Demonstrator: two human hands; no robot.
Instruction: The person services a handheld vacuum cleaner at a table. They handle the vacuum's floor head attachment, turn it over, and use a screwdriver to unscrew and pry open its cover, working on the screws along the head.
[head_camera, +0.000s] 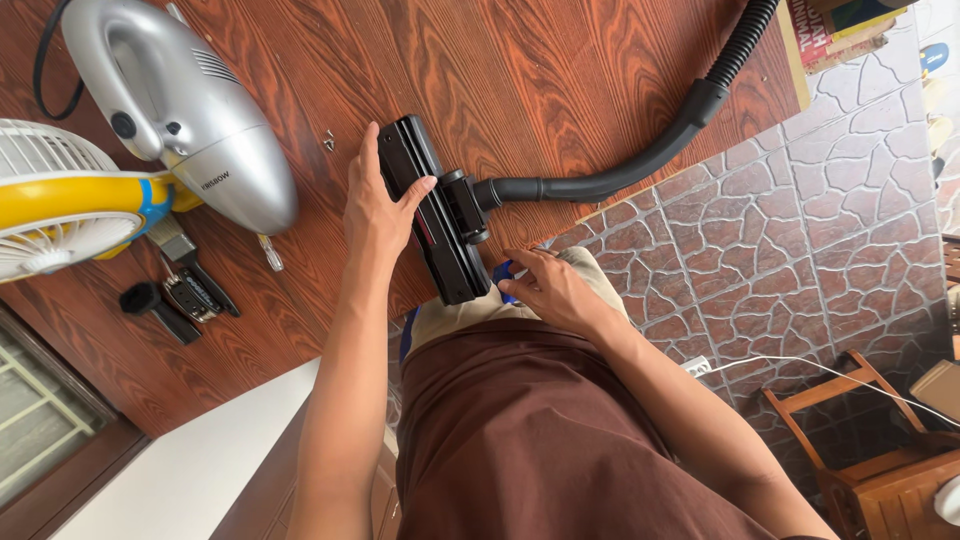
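A black vacuum floor nozzle (432, 215) lies on the reddish wooden table (520, 70), joined to a black hose (640, 160) that curves off to the upper right. My left hand (375, 205) rests on the nozzle's left side, thumb pressed on its top. At the table's edge just right of the nozzle's near end is my right hand (548, 285), its fingers curled around a small blue object (503, 275). What that blue object is cannot be told.
A silver handheld vacuum body (185, 110) lies at upper left beside a yellow and white fan (60, 205). Small black attachments (185, 290) and tiny screws (328, 142) lie on the table. Stone-pattern floor, a wooden chair (870, 450) and books (840, 30) are to the right.
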